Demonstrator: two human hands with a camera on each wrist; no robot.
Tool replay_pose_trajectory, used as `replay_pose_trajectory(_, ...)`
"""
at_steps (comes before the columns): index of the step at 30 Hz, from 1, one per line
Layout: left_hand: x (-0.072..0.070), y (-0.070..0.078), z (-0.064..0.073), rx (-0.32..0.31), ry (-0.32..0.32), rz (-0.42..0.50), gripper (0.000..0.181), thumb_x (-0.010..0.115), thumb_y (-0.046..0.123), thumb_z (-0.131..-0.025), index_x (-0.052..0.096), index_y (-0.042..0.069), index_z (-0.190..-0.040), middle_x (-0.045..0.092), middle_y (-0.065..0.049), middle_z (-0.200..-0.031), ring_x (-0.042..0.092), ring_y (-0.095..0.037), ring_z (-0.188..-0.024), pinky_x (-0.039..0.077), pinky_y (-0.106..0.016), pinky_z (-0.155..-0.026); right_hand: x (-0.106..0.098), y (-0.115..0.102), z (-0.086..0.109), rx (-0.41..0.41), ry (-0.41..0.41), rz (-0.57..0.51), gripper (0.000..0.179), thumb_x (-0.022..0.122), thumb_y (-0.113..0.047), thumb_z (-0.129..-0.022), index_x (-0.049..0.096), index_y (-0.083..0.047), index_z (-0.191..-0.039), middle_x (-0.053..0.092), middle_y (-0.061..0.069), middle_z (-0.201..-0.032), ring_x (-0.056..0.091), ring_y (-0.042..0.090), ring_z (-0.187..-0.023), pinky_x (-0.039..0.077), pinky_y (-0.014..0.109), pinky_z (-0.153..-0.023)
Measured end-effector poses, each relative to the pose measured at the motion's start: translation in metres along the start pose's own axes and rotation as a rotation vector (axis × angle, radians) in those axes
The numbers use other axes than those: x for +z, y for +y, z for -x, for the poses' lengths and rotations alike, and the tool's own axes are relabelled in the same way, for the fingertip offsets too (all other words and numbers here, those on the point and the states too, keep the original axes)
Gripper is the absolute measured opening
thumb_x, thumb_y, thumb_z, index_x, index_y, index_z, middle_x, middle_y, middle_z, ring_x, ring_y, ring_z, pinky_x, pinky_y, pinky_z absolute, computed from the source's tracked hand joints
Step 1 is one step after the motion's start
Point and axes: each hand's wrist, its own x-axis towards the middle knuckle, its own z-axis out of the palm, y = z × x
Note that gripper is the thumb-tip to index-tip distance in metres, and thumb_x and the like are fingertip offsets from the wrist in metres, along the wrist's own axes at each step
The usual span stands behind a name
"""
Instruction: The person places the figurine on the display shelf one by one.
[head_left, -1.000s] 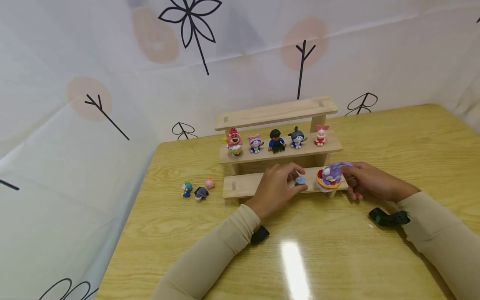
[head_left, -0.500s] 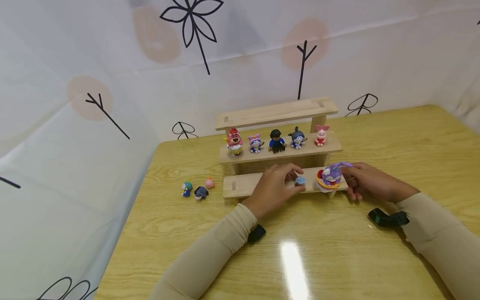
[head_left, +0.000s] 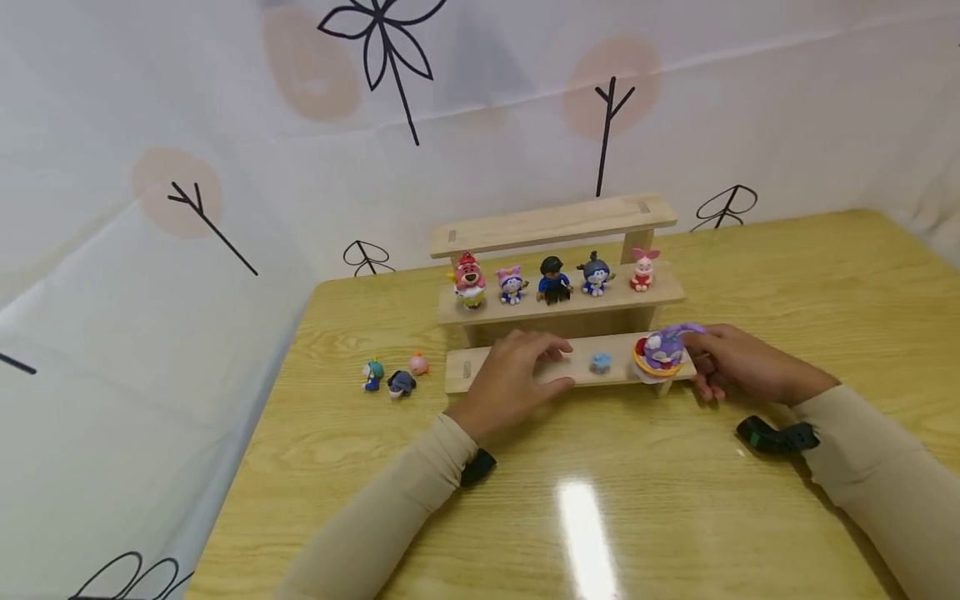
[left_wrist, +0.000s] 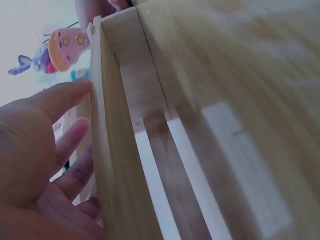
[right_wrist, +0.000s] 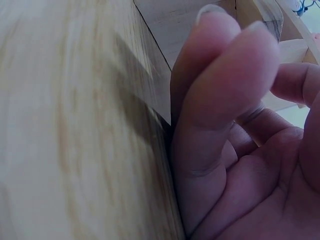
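A small pale-blue figurine (head_left: 601, 362) stands on the lowest step of a wooden tiered shelf (head_left: 517, 358). Just left of it hovers my left hand (head_left: 517, 375), fingers gently bent and apart, nothing between them; its fingertips overlap the shelf's front edge in the left wrist view. A purple rabbit figurine in a star-dotted pink cup (left_wrist: 71, 47) sits at that step's right end. My right hand (head_left: 738, 358) is close beside this cup, at the shelf's end, its lower fingers curled. I cannot tell whether its fingertips grip the shelf end or the rabbit figurine.
On the middle step sit several figurines, among them a pink bear (head_left: 469, 283), a dark-haired figure in blue (head_left: 553, 282) and a pink piglet (head_left: 642, 271). Left of the shelf, a green-capped figurine (head_left: 372, 375), a grey donkey (head_left: 401, 384) and a pink figurine (head_left: 418, 364) lie on the table.
My left hand has let go of the pale-blue figurine and moved left, leaving it on the lowest step. The right hand and purple rabbit have stayed put.
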Motion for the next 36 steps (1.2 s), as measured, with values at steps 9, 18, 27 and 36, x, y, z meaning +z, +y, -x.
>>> replay_pose_trajectory(9, -0.022, -0.020, 0.029, 0.022, 0.001, -0.133, 0.039, 0.070, 0.044, -0.093, 0.067, 0.021, -0.125, 0.067, 0.005, -0.119, 0.057, -0.017, -0.107, 0.049, -0.039, -0.093, -0.001, 0.002, -0.001, -0.016, -0.005, -0.013, 0.050, 0.027, -0.041, -0.111, 0.059, -0.004, -0.106, 0.062, 0.005, -0.066, 0.056, 0.014, -0.054, 0.054, 0.034, -0.053)
replay_pose_trajectory(18, -0.041, -0.037, 0.051, -0.066, 0.047, -0.140, 0.036, 0.070, 0.038, -0.094, 0.066, 0.018, -0.125, 0.068, 0.000, -0.115, 0.062, -0.019, -0.112, 0.050, -0.044, -0.101, -0.001, 0.000, 0.000, -0.023, -0.008, -0.006, 0.052, 0.027, -0.043, -0.111, 0.057, -0.001, -0.104, 0.062, 0.005, -0.066, 0.056, 0.014, -0.054, 0.054, 0.034, -0.053)
replay_pose_trajectory(27, -0.062, -0.058, 0.055, -0.196, 0.012, -0.080, 0.031, 0.063, 0.033, -0.100, 0.065, 0.017, -0.126, 0.068, -0.002, -0.113, 0.063, -0.023, -0.108, 0.054, -0.043, -0.092, -0.002, 0.002, 0.000, -0.007, -0.006, -0.025, 0.050, 0.027, -0.042, -0.111, 0.059, -0.004, -0.107, 0.062, 0.005, -0.067, 0.057, 0.014, -0.055, 0.054, 0.033, -0.053)
replay_pose_trajectory(36, -0.078, -0.098, 0.059, -0.334, 0.017, -0.046, 0.029, 0.052, 0.023, -0.105, 0.063, 0.012, -0.130, 0.066, -0.008, -0.116, 0.068, -0.024, -0.096, 0.058, -0.043, -0.083, -0.002, 0.002, -0.002, -0.015, -0.006, -0.028, 0.048, 0.027, -0.040, -0.111, 0.060, -0.004, -0.108, 0.061, 0.005, -0.068, 0.057, 0.015, -0.056, 0.054, 0.032, -0.052)
